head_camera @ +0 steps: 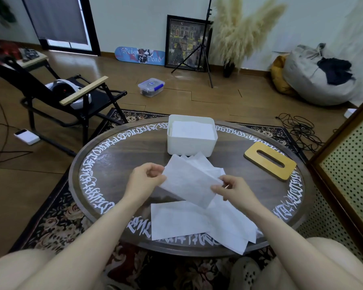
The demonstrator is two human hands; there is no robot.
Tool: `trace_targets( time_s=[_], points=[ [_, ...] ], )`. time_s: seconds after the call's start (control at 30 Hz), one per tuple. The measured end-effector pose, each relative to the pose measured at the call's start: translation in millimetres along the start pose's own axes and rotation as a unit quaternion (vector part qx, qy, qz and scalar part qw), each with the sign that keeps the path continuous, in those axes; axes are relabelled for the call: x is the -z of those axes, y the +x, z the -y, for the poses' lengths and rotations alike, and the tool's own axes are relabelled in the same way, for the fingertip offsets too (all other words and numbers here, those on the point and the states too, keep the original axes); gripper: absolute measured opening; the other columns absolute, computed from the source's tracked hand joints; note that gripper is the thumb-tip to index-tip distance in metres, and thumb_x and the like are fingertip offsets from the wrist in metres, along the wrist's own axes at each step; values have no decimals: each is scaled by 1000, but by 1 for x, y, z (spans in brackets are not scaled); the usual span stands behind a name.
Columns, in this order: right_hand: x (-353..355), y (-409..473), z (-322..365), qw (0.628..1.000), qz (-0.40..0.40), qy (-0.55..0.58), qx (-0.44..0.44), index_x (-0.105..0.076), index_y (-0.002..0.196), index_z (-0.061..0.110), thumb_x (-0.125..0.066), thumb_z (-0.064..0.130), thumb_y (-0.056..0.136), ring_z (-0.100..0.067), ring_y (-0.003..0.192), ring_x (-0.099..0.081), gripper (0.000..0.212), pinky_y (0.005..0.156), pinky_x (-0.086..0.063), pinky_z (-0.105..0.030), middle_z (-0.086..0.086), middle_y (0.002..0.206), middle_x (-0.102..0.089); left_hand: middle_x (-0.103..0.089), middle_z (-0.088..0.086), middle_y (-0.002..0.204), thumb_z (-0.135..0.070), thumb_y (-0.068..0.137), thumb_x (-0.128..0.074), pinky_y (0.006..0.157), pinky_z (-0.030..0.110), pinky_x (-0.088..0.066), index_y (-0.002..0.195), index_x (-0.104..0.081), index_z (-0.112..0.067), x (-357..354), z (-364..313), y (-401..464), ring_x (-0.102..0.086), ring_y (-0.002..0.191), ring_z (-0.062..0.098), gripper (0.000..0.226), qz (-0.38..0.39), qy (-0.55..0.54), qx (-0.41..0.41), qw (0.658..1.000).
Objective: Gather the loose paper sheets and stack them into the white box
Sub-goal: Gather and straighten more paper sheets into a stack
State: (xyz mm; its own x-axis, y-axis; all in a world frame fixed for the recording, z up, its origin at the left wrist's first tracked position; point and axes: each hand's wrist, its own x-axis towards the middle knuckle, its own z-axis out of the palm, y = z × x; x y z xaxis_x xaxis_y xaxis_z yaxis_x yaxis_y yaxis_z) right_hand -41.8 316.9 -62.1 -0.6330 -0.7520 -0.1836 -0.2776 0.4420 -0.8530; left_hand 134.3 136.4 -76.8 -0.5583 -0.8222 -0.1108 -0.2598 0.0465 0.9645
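At the bottom of the view the person's two bare knees frame a round dark wooden table (pixel 117 155) with white lettering painted around its rim. On the near part of the table lie several loose paper sheets (pixel 182 220), white and overlapping each other, some reaching over the table's near edge on the right side.

Above them, both hands hold one paper sheet (pixel 189 185) lifted off the table and tilted. The left hand (pixel 145 178) pinches the sheet's left end between thumb and curled fingers. The right hand (pixel 232 189) pinches the right end of the same sheet, its fingers also curled. Behind this held sheet, more sheets (pixel 199 162) are fanned out, with their corners pointing toward the box; I cannot tell whether they rest on the table or are held together with the front one.

Further on the table stands the white box (pixel 189 145), open at the top, with a flat stack of white paper (pixel 192 129) already inside it. To the right of the box, well apart, lies a yellow wooden lid (pixel 269 164) with a long slot in its middle.

Beyond the table, on the wooden floor, there is a black folding chair (pixel 76 101) on the left, a clear plastic container (pixel 151 87) with blue clips, a skateboard deck (pixel 139 56) and a framed picture (pixel 186 42) leaning on the wall, a black tripod (pixel 199 51), pampas grass (pixel 239 30) in a dark vase, and a grey beanbag (pixel 314 76) on the right.
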Motion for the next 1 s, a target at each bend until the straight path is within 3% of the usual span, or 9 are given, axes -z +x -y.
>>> trace_targets(
  time_s=[0.1,0.2,0.27,0.47,0.6,0.73,0.83,1.0],
  points=[
    [-2,2,-5,999,-38,3,31,-68,80,7,-66,11,85,-9,54,-54,6,57,-42,-20,-10,68,-57,-71,1,83,-13,75,-78,78,31,-51,91,-70,-24,-1,7,-1,-65,80,15,20,20,44,-4,999],
    [-5,1,-8,997,-50,-5,54,-65,77,3,-65,8,86,-7,52,-55,10,51,-37,-16,-26,71,-56,-71,0,85,-12,75,-78,80,34,-54,87,-71,-25,-4,12,-1,-65,80,15,19,31,61,-7,998],
    [-6,0,-8,996,-58,-1,65,-64,76,4,-65,7,86,-7,52,-55,11,50,-36,-14,-28,72,-58,-71,0,88,-9,76,-77,79,33,-55,87,-70,-24,-6,12,-1,-66,84,16,19,41,59,-8,997],
    [-8,1,-11,994,-62,4,91,-68,77,13,-65,9,86,-6,57,-57,11,57,-39,-19,-19,72,-62,-70,7,80,0,79,-71,69,38,-55,83,-68,-16,-14,13,0,-60,60,17,16,73,45,-4,996],
    [-12,2,-17,996,-52,13,76,-69,80,24,-71,10,83,-9,59,-54,14,55,-40,-21,5,62,-62,-69,4,72,1,80,-69,63,31,-51,79,-67,-16,-19,20,0,-61,58,15,17,75,48,-8,996],
    [-15,6,-23,998,-38,-7,41,-68,88,22,-72,10,80,-13,62,-53,15,56,-39,-23,0,72,-63,-70,6,80,0,80,-68,69,33,-52,88,-66,-21,-23,25,-1,-62,61,15,23,80,57,0,995],
    [-18,9,-27,998,-37,-49,7,-58,76,6,-70,9,80,-17,63,-54,12,59,-38,-26,-12,72,-59,-71,8,85,-2,82,-64,69,35,-53,91,-65,-23,-25,28,-2,-61,62,15,23,80,80,5,994],
    [-21,10,-26,996,-32,-76,-37,-43,58,11,-64,6,82,-10,43,-50,32,52,-35,-25,1,49,-50,-70,7,86,-9,87,-60,65,35,-52,88,-66,-12,-26,31,-1,-58,54,14,6,57,121,15,991]
  ],
)
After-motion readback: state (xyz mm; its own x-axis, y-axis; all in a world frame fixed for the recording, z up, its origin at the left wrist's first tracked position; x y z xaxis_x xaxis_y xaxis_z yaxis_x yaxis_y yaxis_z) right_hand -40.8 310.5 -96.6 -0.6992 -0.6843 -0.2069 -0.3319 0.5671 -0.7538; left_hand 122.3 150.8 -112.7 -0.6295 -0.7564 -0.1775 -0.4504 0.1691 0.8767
